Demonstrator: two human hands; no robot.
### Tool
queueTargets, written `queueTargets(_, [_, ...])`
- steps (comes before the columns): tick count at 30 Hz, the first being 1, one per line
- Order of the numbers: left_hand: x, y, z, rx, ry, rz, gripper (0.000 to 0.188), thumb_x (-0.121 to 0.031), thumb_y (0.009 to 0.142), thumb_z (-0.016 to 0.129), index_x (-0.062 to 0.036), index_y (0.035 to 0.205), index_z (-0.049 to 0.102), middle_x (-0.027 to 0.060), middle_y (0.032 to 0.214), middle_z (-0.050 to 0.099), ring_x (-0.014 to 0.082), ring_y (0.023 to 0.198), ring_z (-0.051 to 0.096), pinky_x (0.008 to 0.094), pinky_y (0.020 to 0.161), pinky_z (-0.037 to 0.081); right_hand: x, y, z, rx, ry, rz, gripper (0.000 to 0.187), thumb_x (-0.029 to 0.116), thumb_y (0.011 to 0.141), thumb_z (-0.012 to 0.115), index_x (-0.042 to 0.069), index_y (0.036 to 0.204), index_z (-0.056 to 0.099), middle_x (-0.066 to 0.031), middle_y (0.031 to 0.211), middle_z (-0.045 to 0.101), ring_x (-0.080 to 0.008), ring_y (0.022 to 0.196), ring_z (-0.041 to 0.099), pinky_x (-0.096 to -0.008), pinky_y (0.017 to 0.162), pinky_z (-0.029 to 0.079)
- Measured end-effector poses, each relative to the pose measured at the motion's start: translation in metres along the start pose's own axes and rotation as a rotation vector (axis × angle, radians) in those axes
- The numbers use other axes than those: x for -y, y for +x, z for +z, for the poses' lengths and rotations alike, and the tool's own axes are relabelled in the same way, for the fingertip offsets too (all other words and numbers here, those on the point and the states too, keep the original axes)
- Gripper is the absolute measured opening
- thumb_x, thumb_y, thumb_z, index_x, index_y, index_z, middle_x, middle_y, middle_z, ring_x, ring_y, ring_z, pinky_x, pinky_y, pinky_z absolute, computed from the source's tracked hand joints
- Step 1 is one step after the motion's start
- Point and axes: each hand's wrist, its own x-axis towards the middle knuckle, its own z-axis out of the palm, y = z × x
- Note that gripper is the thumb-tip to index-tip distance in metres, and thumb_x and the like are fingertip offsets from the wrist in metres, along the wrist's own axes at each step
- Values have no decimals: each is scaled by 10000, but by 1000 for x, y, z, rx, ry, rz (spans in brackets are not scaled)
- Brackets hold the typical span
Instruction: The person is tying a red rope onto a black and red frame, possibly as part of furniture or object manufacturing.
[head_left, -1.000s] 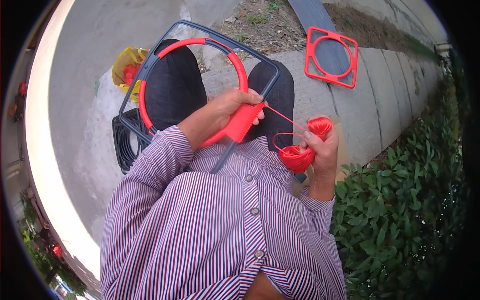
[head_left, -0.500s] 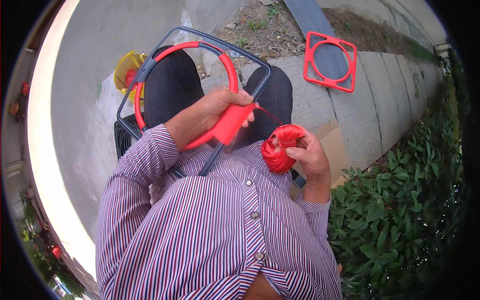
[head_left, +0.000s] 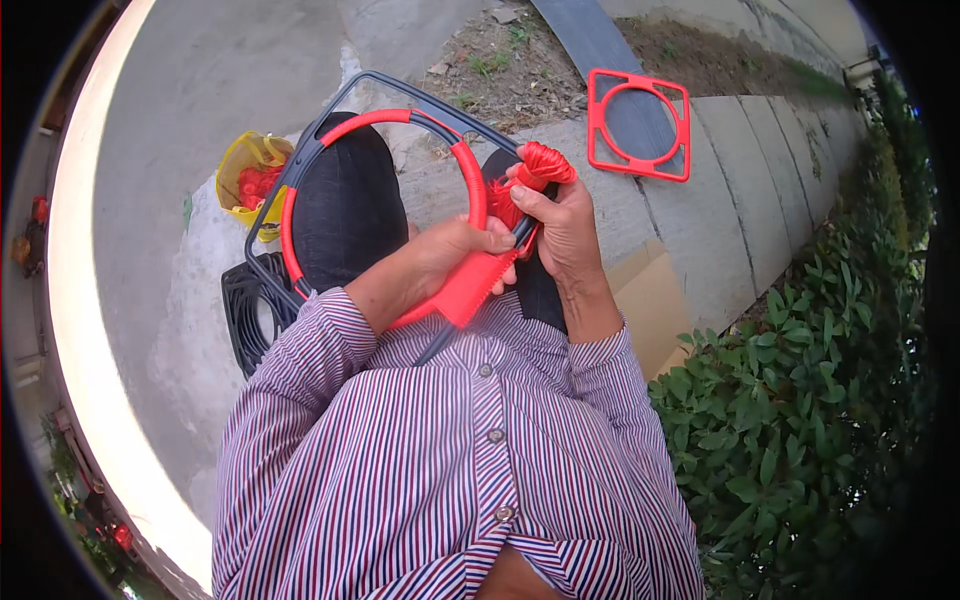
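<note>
A dark square frame (head_left: 433,92) with a ring inside it rests across my lap and knees. Red strip covers much of the ring (head_left: 470,176), and a few stretches still show dark. My left hand (head_left: 462,250) is closed on the frame's right side, by a flat red wrapped section (head_left: 474,284) with a toothed edge. In my right hand (head_left: 560,215) is a bundle of shiny red strip (head_left: 543,165), held up against the frame's right bar, just beyond my left hand. My right fingertips are partly hidden behind the bundle.
Left of my knees stands a yellow bag (head_left: 238,165) with red material inside. Dark frames (head_left: 250,315) lie below it. A finished-looking red square frame (head_left: 640,165) lies on the paving at right. Cardboard (head_left: 650,305) and a leafy hedge (head_left: 770,420) are on my right.
My right hand has moved up and left with the red bundle, from beside my lap to the frame's right bar. My left hand keeps its grip on the frame.
</note>
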Motion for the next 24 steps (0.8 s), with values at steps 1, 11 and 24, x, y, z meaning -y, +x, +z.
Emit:
queueTargets(1, [-3, 2, 1, 7, 6, 10, 118, -90, 869, 641, -12, 898, 557, 164, 734, 636, 255, 612, 665, 344, 540, 579, 3, 3, -6, -11, -95, 81, 646, -59, 765, 691, -6, 1349, 420, -97, 1145, 565, -169, 1038, 581, -309, 920, 488])
queueTargets(11, [0, -7, 6, -156, -1, 33, 65, -48, 869, 600, -24, 882, 542, 173, 735, 623, 282, 613, 665, 373, 533, 590, 27, -17, -7, -106, -610, -352, 270, 131, 888, 621, 29, 1118, 523, -122, 1018, 616, -227, 980, 617, -320, 855, 470])
queueTargets(24, [-11, 7, -8, -74, -45, 105, 98, -65, 849, 603, -17, 892, 529, 203, 685, 625, 296, 553, 646, 378, 505, 577, 39, -67, -57, 249, -551, 337, 578, 388, 829, 723, 3, 1226, 557, -112, 1005, 661, -146, 932, 592, -316, 870, 458])
